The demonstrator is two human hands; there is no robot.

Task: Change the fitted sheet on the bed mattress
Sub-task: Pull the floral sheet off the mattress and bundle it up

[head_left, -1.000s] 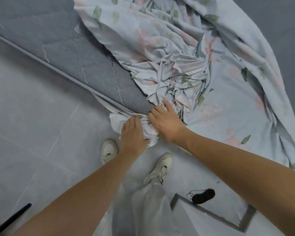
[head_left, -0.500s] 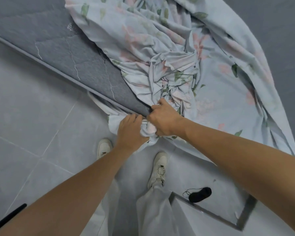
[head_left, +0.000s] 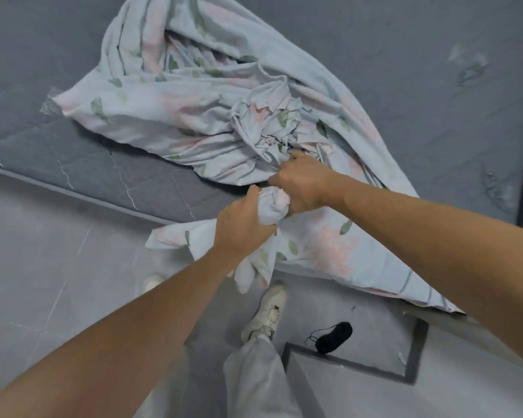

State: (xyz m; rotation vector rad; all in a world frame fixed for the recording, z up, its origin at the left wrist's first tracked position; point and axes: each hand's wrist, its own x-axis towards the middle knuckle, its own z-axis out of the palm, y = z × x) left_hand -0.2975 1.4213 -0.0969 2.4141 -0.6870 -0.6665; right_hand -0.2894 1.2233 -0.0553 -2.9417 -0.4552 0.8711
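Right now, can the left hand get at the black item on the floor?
Probably not: the left hand grips the floral sheet, and the black item lies low on the floor beyond the right shoe.

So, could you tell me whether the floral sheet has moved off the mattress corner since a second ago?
Yes. The floral sheet, gripped by both hands, has lifted off the mattress corner, baring its near edge.

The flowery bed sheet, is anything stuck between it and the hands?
No. Both hands already grip the pale blue floral cotton sheet directly: the left hand and right hand bunch its gathered corner at the edge of the grey quilted mattress. Nothing visible lies between skin and cloth.
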